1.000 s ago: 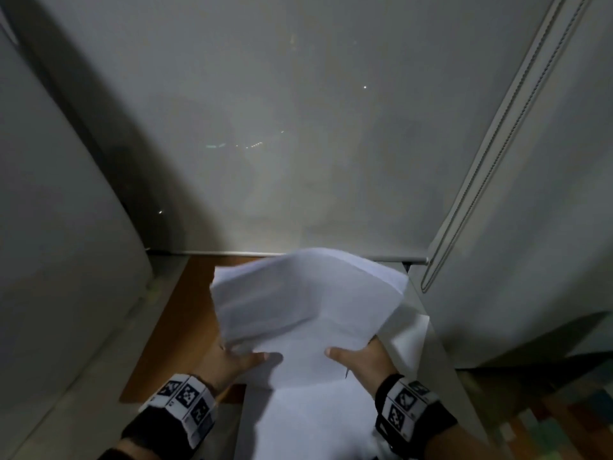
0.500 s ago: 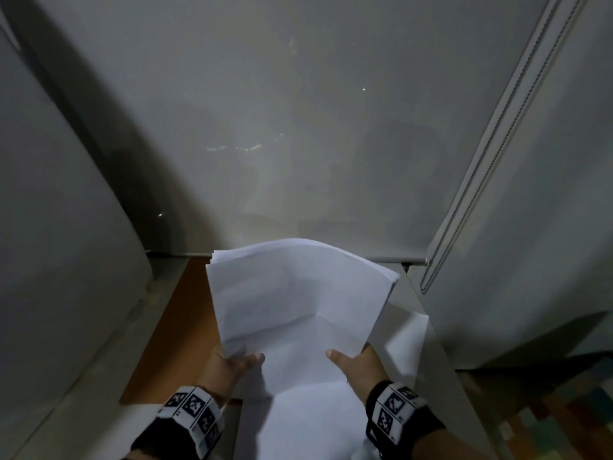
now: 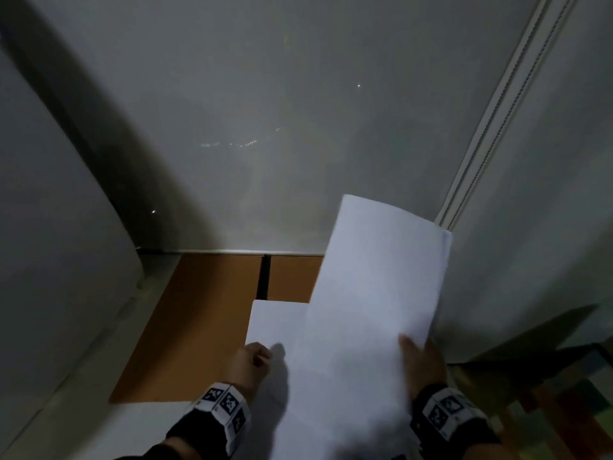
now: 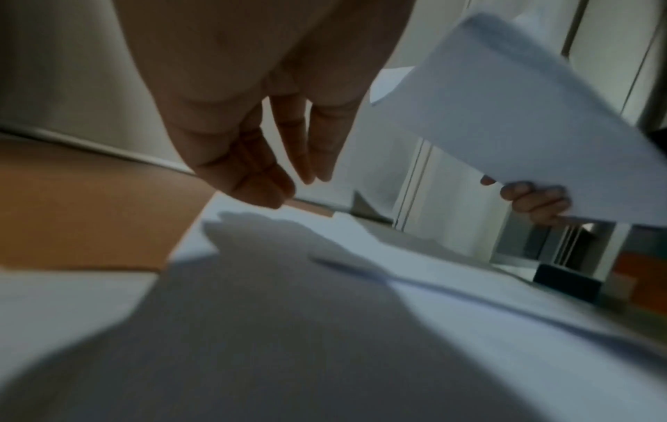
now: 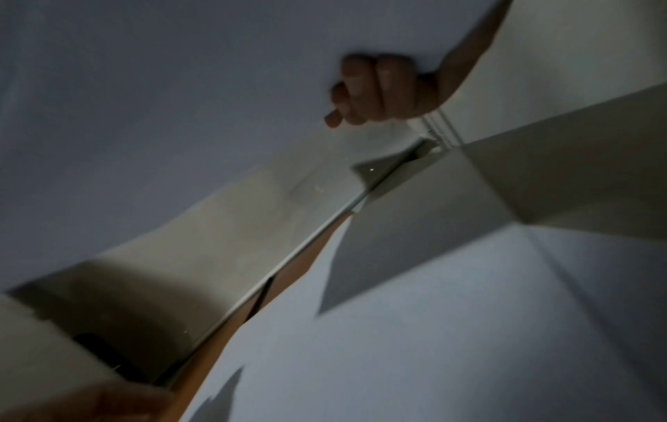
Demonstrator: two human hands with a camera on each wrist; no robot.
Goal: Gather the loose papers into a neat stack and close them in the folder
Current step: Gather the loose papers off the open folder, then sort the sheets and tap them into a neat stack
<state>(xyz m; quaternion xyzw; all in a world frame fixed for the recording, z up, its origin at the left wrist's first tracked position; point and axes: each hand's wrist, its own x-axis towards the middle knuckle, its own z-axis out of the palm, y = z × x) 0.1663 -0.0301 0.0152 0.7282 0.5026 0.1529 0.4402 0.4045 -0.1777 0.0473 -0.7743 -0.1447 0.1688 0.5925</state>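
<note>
My right hand point(image 3: 418, 358) grips a stack of white papers point(image 3: 374, 293) by its near right edge, thumb on top and fingers curled underneath point(image 5: 375, 91). The stack is lifted off the table and tilts up toward the back right. My left hand point(image 3: 260, 355) holds nothing; its fingers point(image 4: 288, 160) point straight down just above a white sheet point(image 3: 275, 323) lying flat on the table. More white sheets point(image 4: 415, 285) lie flat there with a crease across them. I cannot tell which of them is the folder.
The orange-brown tabletop point(image 3: 199, 327) lies to the left of the sheets, with a dark seam at the back. A grey blind closes off the far side, and its cord point(image 3: 491, 134) hangs at the right. Past the table's right edge is a coloured floor point(image 3: 583, 410).
Both hands held the stack in the middle. Now my left hand has let go, and the right hand has swung the stack up and to the right, uncovering the flat white sheet.
</note>
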